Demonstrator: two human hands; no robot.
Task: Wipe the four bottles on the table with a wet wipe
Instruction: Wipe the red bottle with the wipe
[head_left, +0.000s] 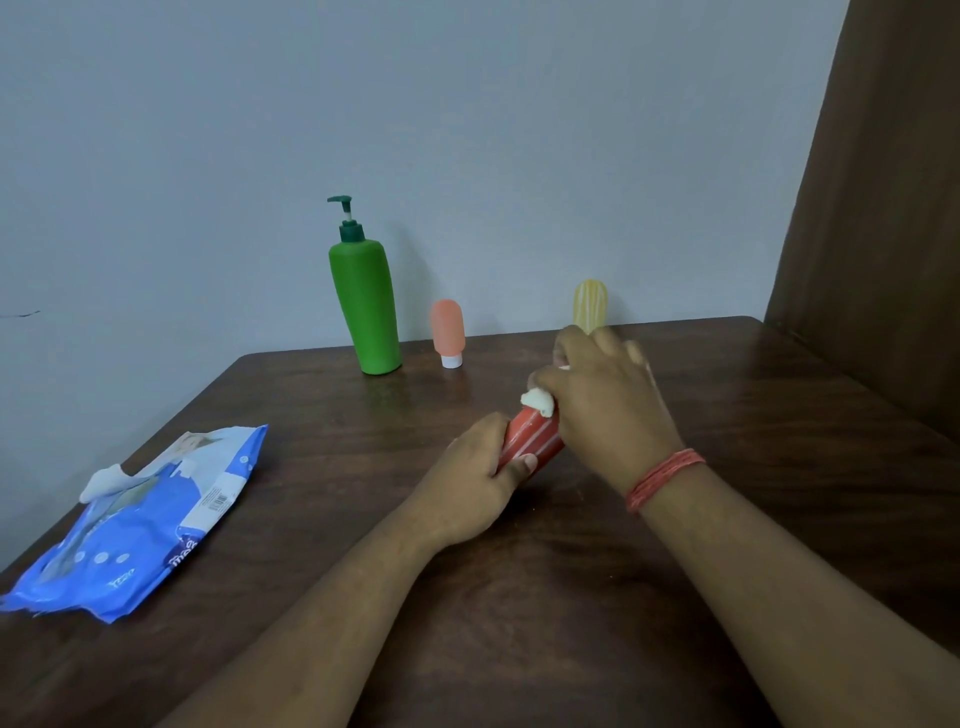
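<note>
**Red bottle under wipe**

Left hand (470, 486) clamps the red striped bottle (530, 441) tilted above the table (311, 519), steadying it; right hand (605, 395) pinches the wet wipe (539, 402) against its upper end, apparently rubbing; three bottles stand behind.

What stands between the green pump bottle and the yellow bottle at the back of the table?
In the head view, the small orange tube stands between the green pump bottle and the yellow bottle, on its white cap.
</note>
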